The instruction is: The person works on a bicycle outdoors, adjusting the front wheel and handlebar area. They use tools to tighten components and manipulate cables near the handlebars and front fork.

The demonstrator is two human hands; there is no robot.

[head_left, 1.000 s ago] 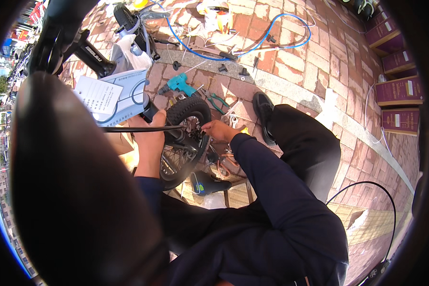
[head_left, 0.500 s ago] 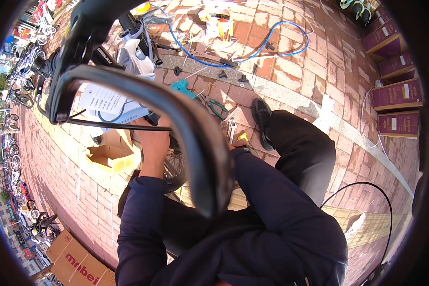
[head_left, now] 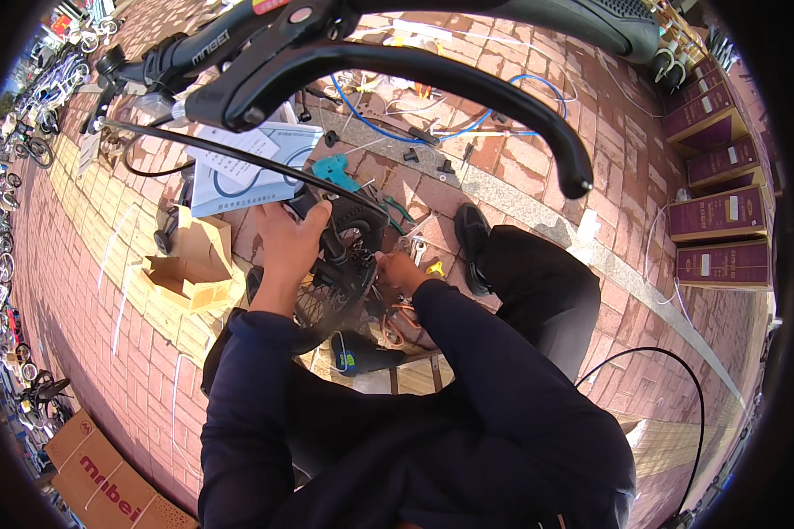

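Observation:
A bicycle's handlebar (head_left: 205, 55) and black brake lever (head_left: 450, 78) cross the upper view, close to the camera. Beneath them, my left hand (head_left: 288, 242) is closed round a black part of the bicycle, probably the fork, with its thumb on top. The wheel (head_left: 322, 304) stands below that hand, between my legs. My right hand (head_left: 400, 271) is at the wheel's hub (head_left: 362, 257), fingers bent together; whatever they pinch is too small to make out. A blue and white printed sheet (head_left: 254, 189) hangs beside my left hand, under a black cable (head_left: 238, 157).
An opened cardboard box (head_left: 190, 273) sits at left. Near my shoe (head_left: 473, 242) lie a teal power tool (head_left: 333, 172), green-handled pliers (head_left: 399, 214), a wrench (head_left: 418, 250) and a yellow piece (head_left: 435, 268). Blue cable (head_left: 388, 135) curves beyond; purple boxes (head_left: 719, 212) line the right.
The handlebar and brake lever have swung up and right in view, uncovering the wheel hub and my right hand. My left hand stays at the same black part, its thumb now visible.

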